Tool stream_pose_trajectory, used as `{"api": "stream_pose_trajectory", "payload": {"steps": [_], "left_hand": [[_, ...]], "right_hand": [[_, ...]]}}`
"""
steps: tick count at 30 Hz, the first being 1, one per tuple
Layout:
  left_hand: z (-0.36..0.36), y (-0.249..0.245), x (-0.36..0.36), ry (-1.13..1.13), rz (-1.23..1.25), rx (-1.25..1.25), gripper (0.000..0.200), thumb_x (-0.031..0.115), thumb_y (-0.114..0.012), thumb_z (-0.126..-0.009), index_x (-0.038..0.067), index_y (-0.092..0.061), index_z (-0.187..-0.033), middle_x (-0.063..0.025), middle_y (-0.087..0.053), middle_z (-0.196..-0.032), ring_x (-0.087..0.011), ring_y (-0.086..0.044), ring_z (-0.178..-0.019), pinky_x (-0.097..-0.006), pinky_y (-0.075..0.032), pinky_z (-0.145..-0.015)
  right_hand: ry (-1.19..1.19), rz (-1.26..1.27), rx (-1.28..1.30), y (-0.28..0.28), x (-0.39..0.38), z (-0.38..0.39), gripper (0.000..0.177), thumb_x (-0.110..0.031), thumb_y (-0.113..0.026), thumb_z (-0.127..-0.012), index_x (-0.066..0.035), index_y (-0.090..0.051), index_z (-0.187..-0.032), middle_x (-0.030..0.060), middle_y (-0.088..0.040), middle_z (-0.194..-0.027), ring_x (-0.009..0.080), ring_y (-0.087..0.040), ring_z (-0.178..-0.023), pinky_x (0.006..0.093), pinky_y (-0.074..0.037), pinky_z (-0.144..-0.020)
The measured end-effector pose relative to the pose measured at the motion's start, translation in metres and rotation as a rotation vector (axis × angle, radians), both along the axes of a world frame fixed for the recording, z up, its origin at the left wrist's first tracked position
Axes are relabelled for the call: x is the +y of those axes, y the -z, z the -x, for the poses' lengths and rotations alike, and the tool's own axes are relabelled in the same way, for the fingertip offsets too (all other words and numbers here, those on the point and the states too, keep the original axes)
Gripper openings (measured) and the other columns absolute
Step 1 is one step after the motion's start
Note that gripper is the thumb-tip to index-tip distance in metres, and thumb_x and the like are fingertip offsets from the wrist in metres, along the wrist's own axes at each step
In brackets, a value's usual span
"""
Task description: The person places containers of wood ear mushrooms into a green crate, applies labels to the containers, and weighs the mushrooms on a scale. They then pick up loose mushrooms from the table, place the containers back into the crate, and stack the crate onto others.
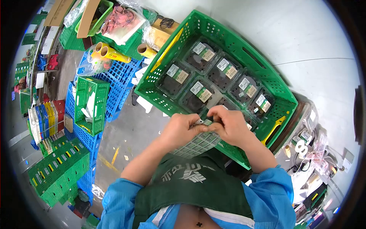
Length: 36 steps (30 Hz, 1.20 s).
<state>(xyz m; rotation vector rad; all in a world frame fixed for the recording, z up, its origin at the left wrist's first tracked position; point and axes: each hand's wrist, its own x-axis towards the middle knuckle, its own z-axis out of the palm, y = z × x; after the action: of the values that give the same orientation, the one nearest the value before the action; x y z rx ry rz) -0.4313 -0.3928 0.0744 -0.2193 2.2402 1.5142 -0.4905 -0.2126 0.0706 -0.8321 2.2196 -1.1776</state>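
Note:
Both of my hands meet in front of my chest, over the near edge of a green crate [244, 49]. My left hand [183, 129] is closed on a sheet of labels [196, 145], which hangs below the fingers. My right hand [230, 128] has its thumb and index finger pinched at the sheet's upper edge, touching my left fingers. Whether a label is between those fingertips is too small to tell. Inside the crate lie several clear plastic packs with dark contents, such as one pack [225, 72], with white and green labels on top.
At the left, a small green crate [91, 105] stands on blue pallets [114, 84]. Yellow rolls [114, 55] lie beyond it. Stacked green crates [59, 168] are at the lower left. Plastic wrap and cables [314, 152] clutter the right side.

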Motion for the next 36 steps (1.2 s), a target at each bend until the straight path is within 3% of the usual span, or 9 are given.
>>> {"api": "stream_pose_trajectory", "payload": {"steps": [5, 9, 11, 16, 20, 23, 26, 31, 36], "left_hand": [[0.001, 0.006, 0.001, 0.085, -0.003, -0.062, 0.029, 0.023, -0.069, -0.072, 0.0, -0.053, -0.07, -0.0133, -0.047, -0.052, -0.0245, -0.037, -0.045, -0.0339, -0.034, -0.045], [-0.016, 0.038, -0.021, 0.121, 0.008, -0.015, 0.027, 0.023, -0.069, -0.072, 0.0, -0.053, -0.074, -0.0141, -0.049, -0.055, -0.0266, -0.046, -0.048, -0.0355, -0.037, -0.048], [-0.034, 0.054, -0.042, 0.069, 0.104, -0.104, 0.026, 0.022, -0.068, -0.072, 0.001, -0.056, -0.08, -0.0143, -0.054, -0.06, -0.0268, -0.054, -0.055, -0.036, -0.04, -0.052], [-0.041, 0.037, -0.057, -0.085, 0.003, -0.187, 0.024, 0.02, -0.068, -0.072, 0.001, -0.058, -0.083, -0.0144, -0.057, -0.065, -0.0233, -0.055, -0.057, -0.0336, -0.041, -0.054], [-0.047, 0.039, -0.072, -0.064, 0.036, -0.154, 0.021, 0.019, -0.068, -0.072, 0.002, -0.059, -0.081, -0.0142, -0.058, -0.065, -0.0221, -0.055, -0.057, -0.0321, -0.041, -0.054], [-0.056, 0.044, -0.083, -0.151, 0.005, -0.223, 0.022, 0.02, -0.069, -0.071, 0.002, -0.059, -0.08, -0.0141, -0.057, -0.067, -0.0247, -0.055, -0.06, -0.0336, -0.042, -0.055], [-0.049, 0.04, -0.08, -0.097, 0.08, -0.131, 0.023, 0.021, -0.069, -0.071, 0.003, -0.059, -0.079, -0.0146, -0.056, -0.068, -0.0276, -0.055, -0.064, -0.0355, -0.042, -0.056], [-0.066, 0.043, -0.1, -0.178, 0.042, -0.157, 0.022, 0.023, -0.069, -0.071, 0.005, -0.06, -0.08, -0.0144, -0.057, -0.071, -0.0292, -0.055, -0.067, -0.0366, -0.042, -0.058], [-0.079, 0.049, -0.108, -0.23, 0.009, -0.242, 0.021, 0.023, -0.068, -0.072, 0.006, -0.06, -0.081, -0.0131, -0.059, -0.072, -0.029, -0.056, -0.068, -0.0365, -0.043, -0.06]], "right_hand": [[-0.035, 0.125, -0.054, 0.024, 0.002, -0.006, 0.021, -0.024, -0.061, -0.079, -0.009, -0.049, -0.086, 0.0058, -0.057, -0.065, 0.0239, -0.059, -0.059, 0.0324, -0.044, -0.05], [0.433, 0.122, -0.136, 0.083, 0.013, 0.033, 0.01, -0.013, -0.053, -0.083, -0.004, -0.052, -0.086, 0.0039, -0.056, -0.069, 0.0102, -0.05, -0.059, 0.0282, -0.043, -0.054], [0.508, -0.121, -0.333, 0.15, 0.027, 0.08, 0.022, -0.022, -0.058, -0.082, -0.001, -0.052, -0.087, 0.0069, -0.055, -0.068, 0.0135, -0.049, -0.06, 0.029, -0.042, -0.057], [0.282, -0.481, -0.112, 0.248, 0.017, 0.122, 0.037, -0.037, -0.065, -0.074, -0.002, -0.055, -0.082, 0.0156, -0.061, -0.077, 0.0283, -0.06, -0.074, 0.0386, -0.046, -0.063], [0.168, -0.861, 0.155, 0.239, 0.011, 0.149, 0.048, -0.044, -0.069, -0.065, -0.001, -0.056, -0.079, 0.0173, -0.06, -0.078, 0.034, -0.058, -0.078, 0.0409, -0.045, -0.065], [0.123, -0.44, 0.011, 0.256, -0.014, 0.181, 0.045, -0.037, -0.068, -0.069, 0.001, -0.054, -0.088, 0.0192, -0.062, -0.086, 0.0348, -0.058, -0.085, 0.0417, -0.046, -0.071], [0.012, -0.377, 0.049, 0.241, -0.087, 0.195, 0.039, -0.031, -0.067, -0.071, 0.001, -0.053, -0.089, 0.0205, -0.06, -0.094, 0.0333, -0.057, -0.091, 0.0414, -0.045, -0.075], [-0.103, -0.92, 0.059, 0.212, -0.13, 0.211, 0.052, -0.035, -0.075, -0.062, 0.001, -0.053, -0.093, 0.0207, -0.058, -0.102, 0.033, -0.056, -0.095, 0.0368, -0.045, -0.081], [-0.183, -0.466, -0.031, 0.243, -0.151, 0.162, 0.067, -0.035, -0.078, -0.058, 0.0, -0.049, -0.106, 0.0197, -0.059, -0.101, 0.0337, -0.057, -0.094, 0.0385, -0.046, -0.08]]}}
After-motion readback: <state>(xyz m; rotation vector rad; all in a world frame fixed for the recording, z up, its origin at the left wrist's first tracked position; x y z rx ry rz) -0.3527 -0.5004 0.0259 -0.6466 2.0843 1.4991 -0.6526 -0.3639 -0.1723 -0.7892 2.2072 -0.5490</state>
